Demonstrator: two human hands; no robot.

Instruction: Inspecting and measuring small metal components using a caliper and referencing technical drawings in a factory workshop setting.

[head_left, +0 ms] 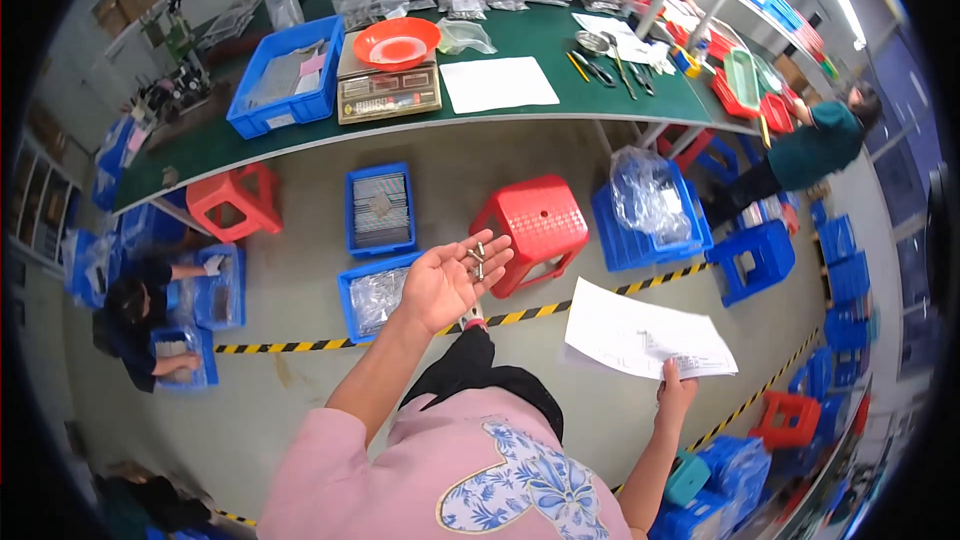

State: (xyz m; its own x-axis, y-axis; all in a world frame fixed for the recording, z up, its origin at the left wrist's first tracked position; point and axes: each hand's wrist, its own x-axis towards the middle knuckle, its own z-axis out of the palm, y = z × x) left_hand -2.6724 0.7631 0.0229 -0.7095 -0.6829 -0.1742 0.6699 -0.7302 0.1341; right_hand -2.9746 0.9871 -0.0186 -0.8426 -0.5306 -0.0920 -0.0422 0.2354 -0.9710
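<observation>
My left hand (450,285) is held palm up in front of my body, with its fingers slightly curled. Several small brass-coloured metal pieces (478,260) rest on its fingers, apparently short pins or screws; their exact kind is too small to tell. On the other side, my right hand (676,392) pinches the lower edge of a white printed sheet of paper (640,332), thumb on top. The sheet is held out to the right, a little tilted. A red plastic stool (535,215) stands on the floor just beyond my left hand.
Ahead is a green-topped table (360,145) bearing a digital scale (388,92) with a red bowl (397,43), a blue bin (290,75) and bagged parts. Blue crates (381,208) stand below. One person (825,145) works at right, another (135,325) crouches at left. Striped tape (520,316) crosses the floor.
</observation>
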